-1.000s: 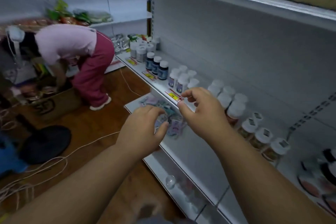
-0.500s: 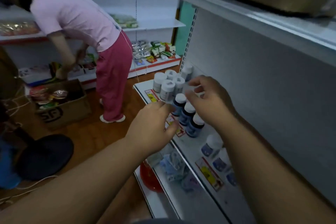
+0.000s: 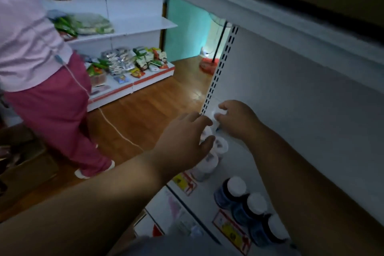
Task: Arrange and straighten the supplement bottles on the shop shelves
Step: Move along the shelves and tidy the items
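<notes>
Both my hands are at the far end of the shelf [image 3: 239, 172], over the cluster of white bottles [image 3: 209, 162]. My left hand [image 3: 185, 141] hangs above them with fingers spread and loose, the grip open, holding nothing that I can see. My right hand [image 3: 236, 118] curls its fingers around a white cap at the back of the group; whether the grip has actually closed on it, I cannot tell in this blur. Nearer to me, three dark blue bottles [image 3: 249, 208] with white caps stand in a tidy row, so I judge that part done. The white ones look bunched unevenly and remain to be lined up.
</notes>
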Tool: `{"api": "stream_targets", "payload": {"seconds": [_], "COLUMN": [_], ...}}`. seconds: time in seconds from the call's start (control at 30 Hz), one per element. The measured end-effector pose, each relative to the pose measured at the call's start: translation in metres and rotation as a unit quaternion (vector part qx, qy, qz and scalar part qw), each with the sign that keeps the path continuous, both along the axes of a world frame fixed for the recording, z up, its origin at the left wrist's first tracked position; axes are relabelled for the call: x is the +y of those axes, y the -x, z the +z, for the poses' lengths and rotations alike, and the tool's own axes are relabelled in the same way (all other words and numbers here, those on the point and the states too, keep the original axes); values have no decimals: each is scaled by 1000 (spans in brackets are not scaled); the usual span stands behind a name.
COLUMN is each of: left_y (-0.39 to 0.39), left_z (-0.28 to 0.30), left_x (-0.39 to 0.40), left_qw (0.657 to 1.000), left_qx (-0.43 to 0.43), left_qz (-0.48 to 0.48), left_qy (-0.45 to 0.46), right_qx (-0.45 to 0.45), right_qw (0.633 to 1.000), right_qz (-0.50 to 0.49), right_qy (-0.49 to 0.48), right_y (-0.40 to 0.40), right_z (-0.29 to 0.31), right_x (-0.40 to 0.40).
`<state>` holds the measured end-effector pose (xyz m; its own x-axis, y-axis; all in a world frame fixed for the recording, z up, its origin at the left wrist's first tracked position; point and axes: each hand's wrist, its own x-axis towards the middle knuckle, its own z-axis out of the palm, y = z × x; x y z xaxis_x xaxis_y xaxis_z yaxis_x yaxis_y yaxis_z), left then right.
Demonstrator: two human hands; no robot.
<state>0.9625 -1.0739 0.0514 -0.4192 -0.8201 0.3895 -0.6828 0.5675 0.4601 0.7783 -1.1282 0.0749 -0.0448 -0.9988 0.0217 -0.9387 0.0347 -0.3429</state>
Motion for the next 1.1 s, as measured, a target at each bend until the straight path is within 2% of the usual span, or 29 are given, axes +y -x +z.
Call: {"api": "stream_targets", "payload": {"seconds": [0.1,0.17,0.23,0.27,0.5,0.67,0.83,0.97,1.1], "left_y": [-9,-14,-18,-20,-22,-7,23,55,89], "left_z": [1,-1,-4,-5,-6,-7,2,7,8], "left_x": [-39,-57,-70,-76,-99,-89,-60,-26,21], "left_qw": [999,998,998,997,992,987,979,962,937], "left_qx": [-17,-19,-19,-23,-32,-12,46,84,83], "left_qz": [-36,-52,-64,-71,-124,-158,-200,-260,-338], "left_qy": [-5,-10,-14,-13,4,2,8,1,-21], "right_qx": [69,145,216,224,196,98,13,1,-10], "right_qw": [997,988,974,973,978,981,963,952,929], "right_qz": [-7,-3,1,-1,-57,-165,-226,-249,-312], "right_qy": [-38,-61,-62,-60,-37,31,148,176,196], "right_y": [-3,-5,-7,-9,-6,0,13,33,58], "right_z": [-10,-17,-24,-27,-32,-16,10,29,40], "right_x": [-37,-49,-52,-52,-33,12,83,140,200]}}
